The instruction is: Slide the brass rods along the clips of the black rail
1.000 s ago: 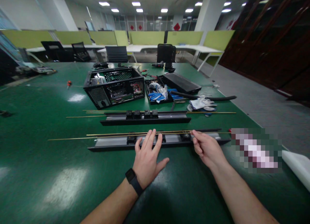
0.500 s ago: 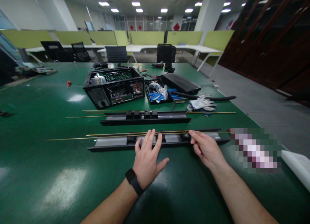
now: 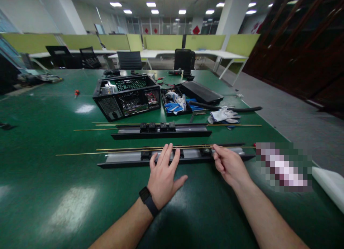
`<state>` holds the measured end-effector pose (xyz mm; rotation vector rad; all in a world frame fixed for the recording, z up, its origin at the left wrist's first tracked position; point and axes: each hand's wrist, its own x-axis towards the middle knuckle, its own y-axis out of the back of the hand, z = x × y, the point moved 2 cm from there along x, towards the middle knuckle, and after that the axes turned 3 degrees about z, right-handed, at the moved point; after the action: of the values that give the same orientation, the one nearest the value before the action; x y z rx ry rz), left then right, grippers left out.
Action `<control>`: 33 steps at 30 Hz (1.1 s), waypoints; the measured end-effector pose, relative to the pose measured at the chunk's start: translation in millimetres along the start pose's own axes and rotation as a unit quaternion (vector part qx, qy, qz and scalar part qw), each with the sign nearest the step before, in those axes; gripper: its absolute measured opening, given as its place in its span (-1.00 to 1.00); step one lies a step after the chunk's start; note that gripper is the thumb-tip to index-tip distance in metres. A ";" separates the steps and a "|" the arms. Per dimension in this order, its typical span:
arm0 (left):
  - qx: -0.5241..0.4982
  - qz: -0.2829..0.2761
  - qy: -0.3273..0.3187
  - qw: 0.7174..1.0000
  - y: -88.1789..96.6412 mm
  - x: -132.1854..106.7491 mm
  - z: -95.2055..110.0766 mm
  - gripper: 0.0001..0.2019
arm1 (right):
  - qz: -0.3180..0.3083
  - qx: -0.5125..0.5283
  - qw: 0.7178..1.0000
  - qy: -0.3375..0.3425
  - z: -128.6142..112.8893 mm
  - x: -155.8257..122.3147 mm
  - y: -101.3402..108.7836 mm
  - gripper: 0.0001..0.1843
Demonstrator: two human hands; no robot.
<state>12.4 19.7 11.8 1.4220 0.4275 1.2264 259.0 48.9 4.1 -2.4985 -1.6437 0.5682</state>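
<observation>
The right hand (image 3: pixel 228 165) pinches the brass rod (image 3: pixel 80 153), whose left end now lies a little more to the right, while the spread left hand (image 3: pixel 165 175) presses the black rail (image 3: pixel 123 158)

The table (image 3: pixel 48 191) was glossy green; thin brass-coloured metal rods (image 3: pixel 120 150) lay over a matt black rail (image 3: pixel 129 163), perhaps plastic; cloth gloves (image 3: pixel 223 115) beyond.

The green worktop (image 3: pixel 53 177) carries a near rail (image 3: pixel 120 159) with brass rods (image 3: pixel 80 153) along it, and a far rail (image 3: pixel 188 131) at its 12 o'clock. Beyond that stands a case (image 3: pixel 126 95), with a tray (image 3: pixel 164 106) at its 3 o'clock. Gloves (image 3: pixel 223 115) and a hose (image 3: pixel 242 108) lie at 1 o'clock of the far rail, a screwdriver (image 3: pixel 76 93) at 10.
</observation>
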 end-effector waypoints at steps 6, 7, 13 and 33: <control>0.001 0.005 0.003 1.000 -0.7 -0.8 0.6 -0.26 | -0.006 -0.030 0.999 0.012 1.4 -0.9 -0.2 -0.59; 0.001 0.005 0.003 1.000 -0.9 -0.8 0.8 -0.26 | -0.007 -0.037 0.999 0.014 1.5 -0.9 -0.4 -0.59; 0.001 0.005 0.002 1.000 -1.1 -0.6 1.1 -0.26 | -0.006 -0.043 0.999 0.012 3.8 0.7 0.1 -0.62; -0.005 0.008 0.003 1.000 -1.3 -0.7 0.6 -0.24 | -0.012 -0.036 0.999 0.013 2.4 -0.2 -0.5 -0.61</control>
<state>13.1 19.2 10.5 1.4146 0.4147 1.2441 257.7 48.7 2.1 -2.5193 -1.7126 0.4802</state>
